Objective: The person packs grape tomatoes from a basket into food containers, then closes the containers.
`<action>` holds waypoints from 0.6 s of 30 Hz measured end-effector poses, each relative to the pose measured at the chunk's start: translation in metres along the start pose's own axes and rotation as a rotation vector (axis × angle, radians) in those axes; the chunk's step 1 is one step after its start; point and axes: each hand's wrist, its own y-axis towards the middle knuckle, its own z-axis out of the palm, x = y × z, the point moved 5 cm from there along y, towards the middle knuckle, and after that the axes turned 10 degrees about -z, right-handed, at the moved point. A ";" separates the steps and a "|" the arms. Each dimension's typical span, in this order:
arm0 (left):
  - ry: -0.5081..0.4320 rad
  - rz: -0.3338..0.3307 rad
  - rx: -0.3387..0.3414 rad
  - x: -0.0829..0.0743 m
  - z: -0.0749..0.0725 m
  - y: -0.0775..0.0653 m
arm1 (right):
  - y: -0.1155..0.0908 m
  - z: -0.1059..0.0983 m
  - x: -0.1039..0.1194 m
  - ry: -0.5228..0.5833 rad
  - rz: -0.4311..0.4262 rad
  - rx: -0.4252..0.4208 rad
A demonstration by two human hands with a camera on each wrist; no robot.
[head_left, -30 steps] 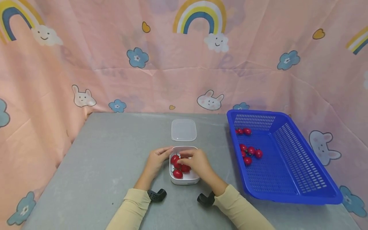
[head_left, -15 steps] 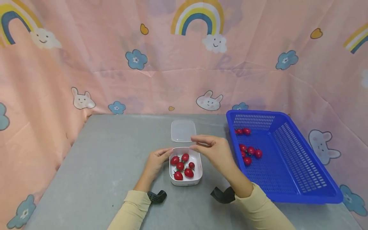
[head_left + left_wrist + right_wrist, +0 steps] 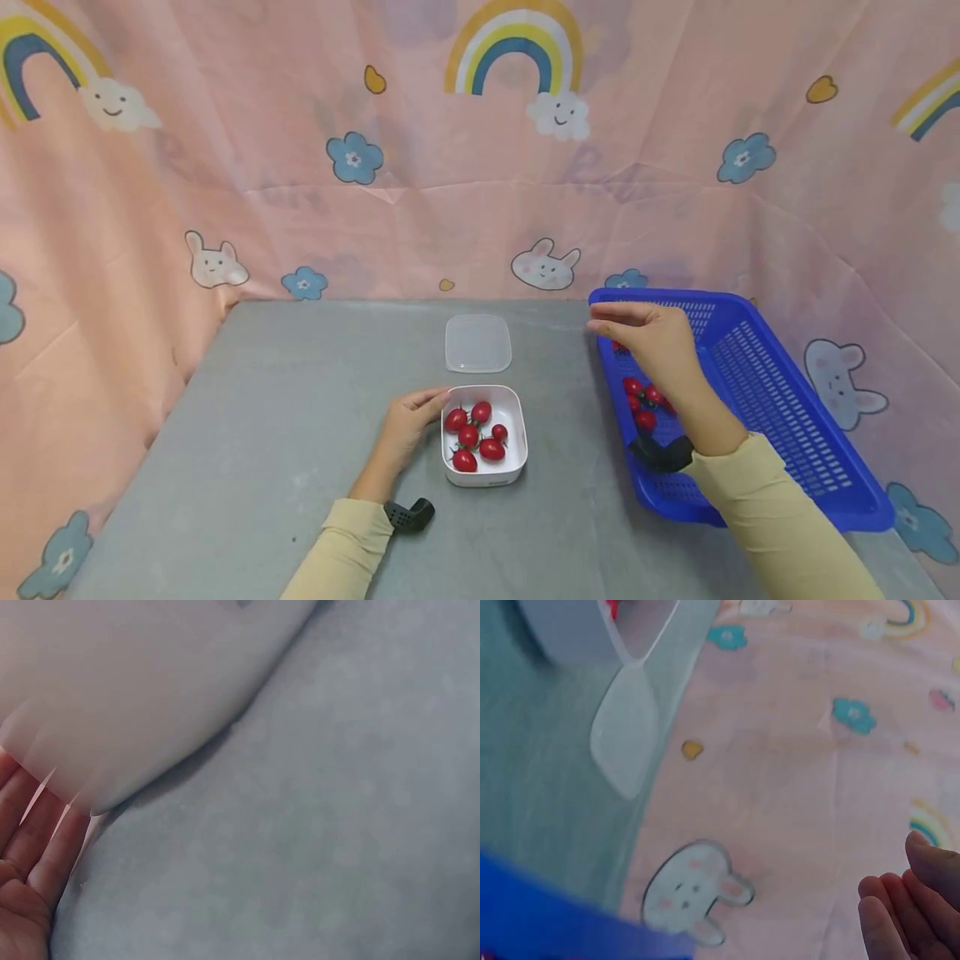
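Note:
A square white box [image 3: 483, 478] on the grey table holds several red cherry tomatoes [image 3: 491, 450]. My left hand [image 3: 402, 429] rests at the box's left side, its fingertips right at the rim; in the left wrist view its fingers [image 3: 30, 825] lie straight against the outer wall. Over the left far part of the blue basket [image 3: 825, 487] hovers my right hand [image 3: 660, 342], with thumb and fingers apart and nothing between them. More cherry tomatoes [image 3: 643, 420] lie along the basket's left side, partly hidden by the right hand and wrist.
A clear square lid [image 3: 477, 343] lies flat behind the white box. A pink curtain [image 3: 450, 208] with rainbows, rabbits and flowers hangs along the table's far edge. Each wrist wears a black camera mount [image 3: 410, 515].
My right hand has lifted out of the white box and moved right, over the basket. The tomatoes in the box have come into full view. My left hand stays at the box.

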 end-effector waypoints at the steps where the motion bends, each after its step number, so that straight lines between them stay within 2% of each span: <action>1: 0.004 0.000 0.000 0.000 0.000 0.000 | 0.003 -0.004 -0.005 -0.002 0.015 -0.004; 5: 0.022 0.010 -0.003 0.000 -0.001 0.001 | 0.015 -0.016 -0.028 -0.009 0.067 -0.013; 12: 0.011 -0.006 -0.010 0.003 -0.002 0.002 | 0.035 -0.026 -0.065 -0.097 0.054 -0.046; 18: 0.010 0.003 -0.012 0.004 -0.002 0.003 | 0.045 -0.030 -0.097 -0.086 0.139 -0.035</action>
